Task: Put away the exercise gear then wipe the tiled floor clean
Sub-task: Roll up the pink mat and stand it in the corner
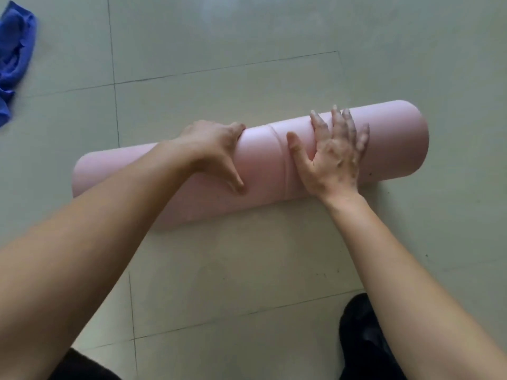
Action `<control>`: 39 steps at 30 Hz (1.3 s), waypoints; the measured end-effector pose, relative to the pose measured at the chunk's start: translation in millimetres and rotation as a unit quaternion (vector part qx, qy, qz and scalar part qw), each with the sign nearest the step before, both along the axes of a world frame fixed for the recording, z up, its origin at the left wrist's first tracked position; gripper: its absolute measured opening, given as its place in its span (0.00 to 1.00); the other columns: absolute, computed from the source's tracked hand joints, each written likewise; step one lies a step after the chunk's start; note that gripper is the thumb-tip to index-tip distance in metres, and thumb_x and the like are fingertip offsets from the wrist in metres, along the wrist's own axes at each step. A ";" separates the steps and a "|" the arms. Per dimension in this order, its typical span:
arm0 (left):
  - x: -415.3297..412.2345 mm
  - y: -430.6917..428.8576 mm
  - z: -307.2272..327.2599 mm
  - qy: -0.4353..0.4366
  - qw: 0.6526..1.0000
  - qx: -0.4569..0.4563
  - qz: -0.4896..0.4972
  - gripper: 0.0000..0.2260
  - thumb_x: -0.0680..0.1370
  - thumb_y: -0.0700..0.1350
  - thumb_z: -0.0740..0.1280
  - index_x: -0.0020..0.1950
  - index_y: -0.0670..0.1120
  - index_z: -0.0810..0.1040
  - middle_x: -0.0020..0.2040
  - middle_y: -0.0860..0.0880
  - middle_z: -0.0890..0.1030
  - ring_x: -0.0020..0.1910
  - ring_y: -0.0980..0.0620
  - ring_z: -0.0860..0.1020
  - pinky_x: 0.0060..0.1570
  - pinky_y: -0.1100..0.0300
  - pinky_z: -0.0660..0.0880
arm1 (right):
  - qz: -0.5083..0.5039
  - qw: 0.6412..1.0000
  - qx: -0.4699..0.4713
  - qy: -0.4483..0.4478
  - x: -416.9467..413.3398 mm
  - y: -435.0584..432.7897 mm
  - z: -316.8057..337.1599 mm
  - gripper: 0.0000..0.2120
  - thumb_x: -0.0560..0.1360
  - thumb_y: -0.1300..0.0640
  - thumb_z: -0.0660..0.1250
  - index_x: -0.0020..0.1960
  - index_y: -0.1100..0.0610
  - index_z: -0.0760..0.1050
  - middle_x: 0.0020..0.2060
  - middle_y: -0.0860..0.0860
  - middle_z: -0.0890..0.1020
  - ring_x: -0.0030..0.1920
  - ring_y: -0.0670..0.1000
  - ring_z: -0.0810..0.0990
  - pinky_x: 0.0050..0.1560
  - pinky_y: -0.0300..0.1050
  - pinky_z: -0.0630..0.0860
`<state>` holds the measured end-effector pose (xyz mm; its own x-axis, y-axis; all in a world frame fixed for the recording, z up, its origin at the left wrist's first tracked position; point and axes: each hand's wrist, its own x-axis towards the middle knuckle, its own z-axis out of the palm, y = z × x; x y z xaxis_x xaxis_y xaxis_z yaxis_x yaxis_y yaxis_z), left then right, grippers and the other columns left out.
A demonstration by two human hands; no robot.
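Observation:
A pink exercise mat (263, 157), rolled into a thick cylinder, lies on the pale tiled floor (219, 50) across the middle of the view. My left hand (216, 149) grips the roll near its middle, fingers curled over the far side and thumb stretched down the near side. My right hand (332, 154) lies flat on top of the roll to the right, fingers spread and straight. A crumpled blue cloth (15, 58) sits on the floor at the far left edge.
Dark grout lines cross the tiles, and small dark specks dot the floor to the lower right of the roll. My dark-clothed knee or foot (365, 338) shows at the bottom right, more dark clothing (82, 366) at the bottom left.

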<state>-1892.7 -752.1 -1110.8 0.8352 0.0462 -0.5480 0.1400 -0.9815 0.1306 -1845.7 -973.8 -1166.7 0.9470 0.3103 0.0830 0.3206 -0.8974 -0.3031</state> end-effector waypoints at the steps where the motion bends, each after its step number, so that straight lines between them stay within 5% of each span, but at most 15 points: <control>1: -1.7 -0.3 -0.7 0.010 1.000 -0.018 0.013 0.46 0.53 0.68 0.78 0.67 0.56 0.67 0.58 0.48 0.81 0.58 0.42 0.79 0.56 0.51 0.77 | -0.030 0.999 0.013 -0.004 -0.4 -2.1 -3.4 0.35 0.79 0.31 0.48 0.77 0.50 0.65 0.79 0.61 0.59 0.80 0.59 0.53 0.77 0.62 0.40; 4: 5.2 5.3 4.8 0.044 0.995 -0.060 0.063 0.46 0.56 0.64 0.80 0.71 0.58 0.67 0.64 0.51 0.78 0.63 0.44 0.75 0.61 0.54 0.73 | -0.177 0.976 0.119 -0.046 -1.5 -3.3 -11.8 0.33 0.80 0.35 0.52 0.79 0.53 0.62 0.79 0.62 0.55 0.79 0.61 0.53 0.77 0.61 0.46; 6: 16.2 12.8 8.8 0.085 0.987 -0.095 0.101 0.46 0.56 0.63 0.81 0.71 0.59 0.67 0.65 0.53 0.77 0.62 0.46 0.75 0.60 0.53 0.74 | -0.320 0.920 0.226 -0.020 -0.4 -0.2 -12.4 0.40 0.77 0.34 0.58 0.81 0.55 0.55 0.80 0.62 0.50 0.80 0.60 0.51 0.77 0.58 0.50; 8: 25.1 11.0 10.2 0.113 0.967 -0.176 0.146 0.44 0.61 0.71 0.74 0.73 0.57 0.67 0.69 0.54 0.73 0.66 0.48 0.73 0.65 0.51 0.71 | -0.449 0.822 0.339 0.087 2.6 3.8 -9.5 0.50 0.71 0.30 0.66 0.82 0.51 0.46 0.81 0.59 0.47 0.79 0.58 0.50 0.77 0.56 0.52; 10: 26.4 -4.1 2.8 0.084 0.947 -0.246 0.190 0.42 0.69 0.79 0.53 0.77 0.58 0.62 0.76 0.55 0.65 0.75 0.49 0.64 0.74 0.49 0.61 | -0.534 0.702 0.445 0.156 6.7 5.9 -7.4 0.58 0.63 0.26 0.70 0.81 0.47 0.44 0.79 0.55 0.53 0.77 0.58 0.57 0.75 0.55 0.60; 13: 8.8 -28.9 -25.5 -0.064 0.984 -0.070 0.152 0.41 0.71 0.77 0.36 0.76 0.60 0.63 0.75 0.50 0.69 0.74 0.46 0.67 0.69 0.46 0.62 | -0.576 0.579 0.550 0.175 10.9 -1.1 -11.4 0.62 0.56 0.24 0.74 0.80 0.47 0.51 0.70 0.52 0.67 0.66 0.52 0.73 0.65 0.51 0.75; 17: -14.6 -39.4 -46.4 -0.156 0.979 0.005 0.131 0.36 0.73 0.74 0.39 0.74 0.61 0.66 0.73 0.54 0.72 0.71 0.49 0.69 0.67 0.48 0.61 | -0.527 0.485 0.662 0.221 6.5 -23.5 -19.7 0.48 0.56 0.27 0.77 0.68 0.50 0.69 0.55 0.48 0.84 0.47 0.50 0.86 0.49 0.53 0.84; 25: -1.6 -17.7 -20.3 -0.079 0.982 -0.055 0.161 0.29 0.78 0.68 0.48 0.75 0.58 0.65 0.75 0.51 0.69 0.74 0.48 0.66 0.69 0.44 0.61 | -0.420 0.515 0.681 0.308 13.8 -34.9 13.7 0.32 0.61 0.35 0.79 0.59 0.49 0.80 0.50 0.48 0.87 0.50 0.52 0.87 0.56 0.57 0.81; 29: 10.0 -12.6 54.2 -0.156 0.963 -0.134 0.176 0.25 0.82 0.60 0.52 0.78 0.54 0.61 0.78 0.50 0.63 0.77 0.50 0.62 0.74 0.48 0.59 | -0.334 0.547 0.711 0.290 25.0 -4.2 80.8 0.31 0.62 0.42 0.81 0.61 0.52 0.79 0.52 0.47 0.87 0.52 0.50 0.86 0.58 0.54 0.82; 32: 20.5 -18.5 131.1 -0.259 0.897 -0.258 0.249 0.35 0.77 0.71 0.48 0.80 0.55 0.58 0.79 0.53 0.62 0.77 0.52 0.60 0.76 0.52 0.54 | -0.197 0.626 0.700 0.279 29.7 32.9 158.2 0.35 0.61 0.44 0.82 0.65 0.53 0.78 0.56 0.47 0.85 0.56 0.50 0.84 0.61 0.53 0.80; 34: 22.9 -13.4 188.3 -0.313 0.815 -0.352 0.338 0.38 0.73 0.75 0.46 0.77 0.58 0.64 0.76 0.55 0.67 0.75 0.54 0.64 0.76 0.50 0.56 | -0.098 0.673 0.684 0.263 30.0 51.6 213.2 0.39 0.60 0.43 0.82 0.67 0.53 0.75 0.58 0.47 0.84 0.58 0.50 0.83 0.59 0.52 0.79; 36: 13.6 -2.4 242.1 -0.326 0.743 -0.440 0.384 0.33 0.74 0.75 0.47 0.72 0.62 0.71 0.68 0.60 0.75 0.67 0.60 0.72 0.72 0.53 0.62 | -0.011 0.684 0.674 0.278 26.4 62.4 272.4 0.39 0.64 0.36 0.76 0.70 0.52 0.72 0.60 0.45 0.82 0.60 0.47 0.81 0.57 0.50 0.78; 39: -5.3 1.6 291.8 -0.348 0.702 -0.505 0.362 0.25 0.78 0.72 0.46 0.63 0.68 0.76 0.57 0.67 0.80 0.56 0.72 0.74 0.64 0.58 0.65 | 0.102 0.680 0.668 0.283 32.8 70.4 332.1 0.36 0.76 0.28 0.56 0.74 0.51 0.70 0.67 0.47 0.77 0.70 0.51 0.74 0.68 0.54 0.70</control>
<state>-1898.0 -750.5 -819.0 0.8747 0.4783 -0.0783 0.1130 -0.0441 0.9926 -1812.8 -903.4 -834.6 0.8930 0.4462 0.0592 -0.1112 0.3461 -0.9316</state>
